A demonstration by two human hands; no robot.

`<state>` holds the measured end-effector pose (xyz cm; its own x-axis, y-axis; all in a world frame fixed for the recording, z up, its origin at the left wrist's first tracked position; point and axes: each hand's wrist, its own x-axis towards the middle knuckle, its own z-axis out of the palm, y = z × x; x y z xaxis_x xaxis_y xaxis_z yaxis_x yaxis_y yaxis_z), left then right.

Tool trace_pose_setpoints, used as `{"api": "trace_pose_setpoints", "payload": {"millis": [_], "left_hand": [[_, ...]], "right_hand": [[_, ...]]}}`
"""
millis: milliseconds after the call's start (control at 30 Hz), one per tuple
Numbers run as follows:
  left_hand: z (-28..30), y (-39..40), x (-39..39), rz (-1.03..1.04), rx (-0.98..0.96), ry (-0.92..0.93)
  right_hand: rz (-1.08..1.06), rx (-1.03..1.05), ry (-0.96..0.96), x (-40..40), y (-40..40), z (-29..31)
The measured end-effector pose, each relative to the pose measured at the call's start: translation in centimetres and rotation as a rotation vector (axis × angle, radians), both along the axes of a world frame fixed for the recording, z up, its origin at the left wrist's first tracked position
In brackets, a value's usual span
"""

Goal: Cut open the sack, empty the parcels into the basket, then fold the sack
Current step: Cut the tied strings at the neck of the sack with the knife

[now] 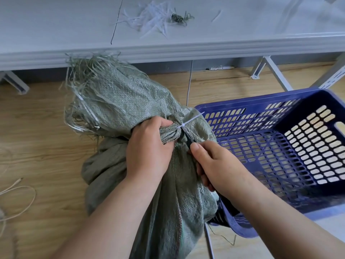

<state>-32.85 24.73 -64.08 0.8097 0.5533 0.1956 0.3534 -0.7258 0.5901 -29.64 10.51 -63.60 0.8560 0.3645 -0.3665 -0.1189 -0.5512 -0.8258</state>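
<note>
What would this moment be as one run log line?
stage: cutting tie | left hand: grips sack neck | right hand: holds cutter at cable tie | basket: no parcels visible

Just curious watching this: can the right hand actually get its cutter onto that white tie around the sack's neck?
Probably yes. The right hand already has the dark cutter at the white tie, and the left hand grips the sack beside it, leaving it exposed.

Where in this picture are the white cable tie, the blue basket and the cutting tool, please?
white cable tie (183, 124): head view, on its lock at the sack's bunched neck.
blue basket (233, 105): head view, on its far rim.
cutting tool (190, 140): head view, on the dark blade end above the right thumb.
</note>
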Motion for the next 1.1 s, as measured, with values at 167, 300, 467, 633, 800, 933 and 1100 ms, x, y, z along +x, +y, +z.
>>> {"api": "trace_pose_setpoints", "payload": {"millis": [167, 300, 467, 633, 800, 933, 1100], "left_hand": [[0.2, -0.5, -0.1, -0.018, 0.02, 0.006], [0.2, -0.5, 0.0, -0.03, 0.039, -0.006], [0.2, -0.5, -0.1, -0.061, 0.07, -0.011], [0.2, -0.3, -0.2, -0.057, 0.037, -0.015], [0.4, -0.2, -0.3, -0.059, 0.034, 0.006], [0.4, -0.2, -0.3, -0.061, 0.032, 0.009], [0.6, -0.3, -0.3, -0.06, 0.03, 0.01]], "right_hand": [[-0.033, 0.086, 0.126, 0.0, 0.0, 0.2], [-0.049, 0.202, 0.237, -0.1, 0.0, 0.9], [-0.053, 0.236, 0.299, -0.1, 0.0, 1.4], [-0.038, 0.218, 0.232, -0.4, 0.0, 1.3], [-0.029, 0.234, 0.275, -0.5, -0.3, 1.6], [-0.031, 0.244, 0.302, -0.8, -0.6, 1.8], [-0.04, 0.281, 0.375, -1.1, -0.9, 1.9]]}}
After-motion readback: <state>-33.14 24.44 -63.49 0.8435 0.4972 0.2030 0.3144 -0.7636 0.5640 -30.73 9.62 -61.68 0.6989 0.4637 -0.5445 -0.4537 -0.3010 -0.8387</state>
